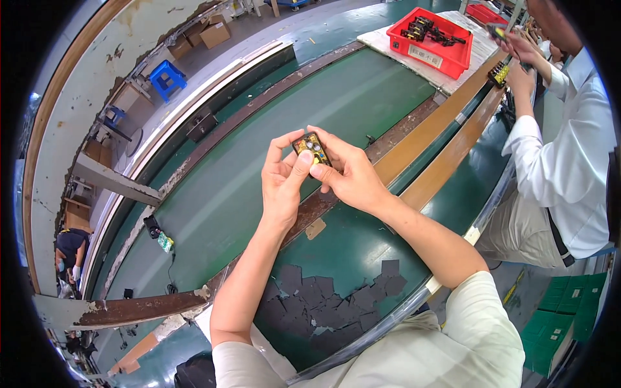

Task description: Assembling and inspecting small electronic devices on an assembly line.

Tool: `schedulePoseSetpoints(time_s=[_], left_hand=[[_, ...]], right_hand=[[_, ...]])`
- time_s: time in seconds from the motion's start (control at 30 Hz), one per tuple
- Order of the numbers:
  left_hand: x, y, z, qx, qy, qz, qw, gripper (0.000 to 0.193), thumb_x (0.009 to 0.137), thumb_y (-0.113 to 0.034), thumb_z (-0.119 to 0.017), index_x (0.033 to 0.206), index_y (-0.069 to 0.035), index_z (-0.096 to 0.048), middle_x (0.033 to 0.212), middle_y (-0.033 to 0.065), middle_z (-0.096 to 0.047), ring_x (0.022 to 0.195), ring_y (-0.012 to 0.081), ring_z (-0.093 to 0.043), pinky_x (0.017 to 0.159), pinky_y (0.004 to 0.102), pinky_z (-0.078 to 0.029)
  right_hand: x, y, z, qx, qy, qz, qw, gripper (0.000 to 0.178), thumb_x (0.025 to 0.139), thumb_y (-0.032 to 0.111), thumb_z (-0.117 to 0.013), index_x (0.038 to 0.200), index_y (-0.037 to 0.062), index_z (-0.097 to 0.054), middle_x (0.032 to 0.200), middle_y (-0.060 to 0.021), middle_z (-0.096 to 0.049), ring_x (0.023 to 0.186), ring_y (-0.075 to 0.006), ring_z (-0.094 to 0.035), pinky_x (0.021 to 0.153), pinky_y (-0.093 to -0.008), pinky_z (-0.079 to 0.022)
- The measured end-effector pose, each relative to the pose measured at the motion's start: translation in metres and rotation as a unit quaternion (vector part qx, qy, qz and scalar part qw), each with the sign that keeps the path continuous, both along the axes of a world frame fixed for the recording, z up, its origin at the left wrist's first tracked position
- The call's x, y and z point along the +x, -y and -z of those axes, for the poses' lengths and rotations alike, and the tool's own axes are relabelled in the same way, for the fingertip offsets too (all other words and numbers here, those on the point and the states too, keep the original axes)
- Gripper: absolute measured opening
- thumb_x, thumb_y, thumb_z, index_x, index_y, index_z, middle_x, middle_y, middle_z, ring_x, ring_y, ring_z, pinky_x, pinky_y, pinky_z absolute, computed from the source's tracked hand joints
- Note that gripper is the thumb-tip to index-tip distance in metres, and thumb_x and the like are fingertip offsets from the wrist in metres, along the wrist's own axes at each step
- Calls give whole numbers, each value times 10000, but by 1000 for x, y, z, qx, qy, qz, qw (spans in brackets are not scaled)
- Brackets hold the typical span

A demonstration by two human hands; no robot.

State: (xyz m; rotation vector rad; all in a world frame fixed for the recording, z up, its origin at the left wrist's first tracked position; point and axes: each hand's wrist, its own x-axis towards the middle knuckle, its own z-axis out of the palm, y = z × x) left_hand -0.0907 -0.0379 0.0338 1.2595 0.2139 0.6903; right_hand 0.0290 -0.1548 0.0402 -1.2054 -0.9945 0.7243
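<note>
1. Circuit board [313, 146] in a dark frame, one: raised between both hands, in view over the near side of the single broad green belt [233, 174].
2. Green board [165, 243], one: on the belt's left part, just beside a black part.
3. Red tray [402, 46], one in the upper right, containing black parts too crowded to count.
4. Dark flat pieces [317, 297], many, overlapping, not countable; one tan scrap [315, 229] near them.
5. Left hand [283, 183]: grasping the board, fingers curled behind, thumb on its face; forearm steep.
6. Right hand [354, 167]: gripping the opposite side, thumb near the left thumb; forearm slanting inward, elbow bent.
</note>
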Motion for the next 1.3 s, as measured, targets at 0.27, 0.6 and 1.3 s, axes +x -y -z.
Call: schedulePoseSetpoints(time_s=[0.27,0.6,1.3], left_hand=[[0,-1,1,-15,-11,1,1000,440,1079,-212,-692,1457,-76,-516,1131,131,-746,1032,166,-699,925,346,-556],[0,-6,6,22,-85,16,996,420,1094,-251,-648,1464,-99,-519,1225,120,-717,1103,204,-716,941,373,-591],[-238,-211,46,219,-500,-577,607,1074,815,-445,-805,1685,-159,-244,1708,215,-290,1578,431,-277,1231,634,-350]], right_hand=[[5,-2,4,3,-20,-17,1000,653,1057,79,-684,1635,-7,-393,1330,-65,-652,940,-83,-629,656,-244,-563],[8,-9,10,12,-10,21,1000,520,1002,30,-697,1506,-4,-579,1056,-44,-704,737,-65,-584,588,-245,-510],[14,138,-81,-249,517,216,790,463,972,205,-751,1395,48,-648,1169,-198,-738,1002,-419,-723,858,-474,-557]])
